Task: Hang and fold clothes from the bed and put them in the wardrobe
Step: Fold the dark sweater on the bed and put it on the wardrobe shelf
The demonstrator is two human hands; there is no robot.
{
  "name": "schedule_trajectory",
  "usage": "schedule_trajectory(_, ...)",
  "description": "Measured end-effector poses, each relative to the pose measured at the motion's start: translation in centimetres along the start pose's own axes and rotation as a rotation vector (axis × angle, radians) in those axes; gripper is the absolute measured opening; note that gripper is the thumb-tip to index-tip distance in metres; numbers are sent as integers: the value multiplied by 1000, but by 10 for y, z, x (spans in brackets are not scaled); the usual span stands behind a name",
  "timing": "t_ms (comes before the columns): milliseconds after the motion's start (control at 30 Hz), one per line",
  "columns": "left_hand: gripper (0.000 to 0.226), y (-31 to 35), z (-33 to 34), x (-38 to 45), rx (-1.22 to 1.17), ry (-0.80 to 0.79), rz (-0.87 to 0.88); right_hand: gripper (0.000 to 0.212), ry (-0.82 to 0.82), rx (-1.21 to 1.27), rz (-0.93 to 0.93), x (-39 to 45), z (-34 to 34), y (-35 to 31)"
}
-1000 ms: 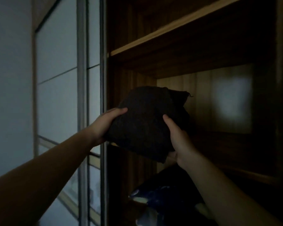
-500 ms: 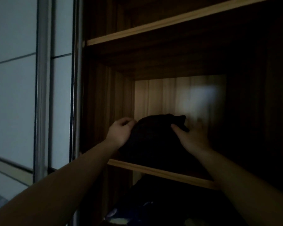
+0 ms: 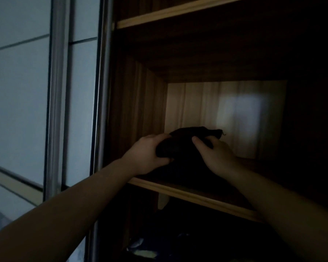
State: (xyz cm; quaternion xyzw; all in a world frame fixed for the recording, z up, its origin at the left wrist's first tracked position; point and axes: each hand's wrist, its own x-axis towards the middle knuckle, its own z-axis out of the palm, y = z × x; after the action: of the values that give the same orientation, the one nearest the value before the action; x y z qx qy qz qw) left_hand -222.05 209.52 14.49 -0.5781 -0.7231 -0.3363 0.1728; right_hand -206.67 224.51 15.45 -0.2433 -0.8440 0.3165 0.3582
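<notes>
A folded black garment [image 3: 186, 144] lies on a wooden wardrobe shelf [image 3: 193, 195], pushed toward the lit back panel. My left hand [image 3: 148, 156] grips its left side, fingers over the top and thumb underneath. On the garment's right side my right hand [image 3: 216, 154] holds the cloth, with the thumb on top and the fingers hidden behind it. The wardrobe interior is very dark.
A second shelf [image 3: 178, 12] runs above. Sliding frosted wardrobe doors [image 3: 27, 91] with metal frames stand to the left. In the compartment below the shelf lie dark clothes [image 3: 159, 248], barely visible. The right of the wardrobe is in deep shadow.
Both hands have carried the black garment from in front of the wardrobe onto the shelf and pushed it further in. It now rests lower and flatter.
</notes>
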Motion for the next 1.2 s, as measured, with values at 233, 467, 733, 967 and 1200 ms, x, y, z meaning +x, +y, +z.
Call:
schedule_trajectory(233, 66, -28, 4, 12, 9, -20, -115, 74, -2, 38, -15, 26, 26, 1)
schedule_trajectory(467, 62, -37, 13, 15, -108, 11, -201, 98, 11, 26, 20, 38, 40, 6)
schedule_trajectory(733, 64, -18, 3, -4, -199, 66, -278, 75, 125, -218, -87, 13, 34, -9)
schedule_trajectory(967, 46, 15, -37, -54, 396, 109, -252, 55, 157, -484, -626, -19, 43, -35)
schedule_trajectory(1200, 40, 51, -64, -133, 650, 118, -521, 48, -53, -293, -823, -70, 60, -45)
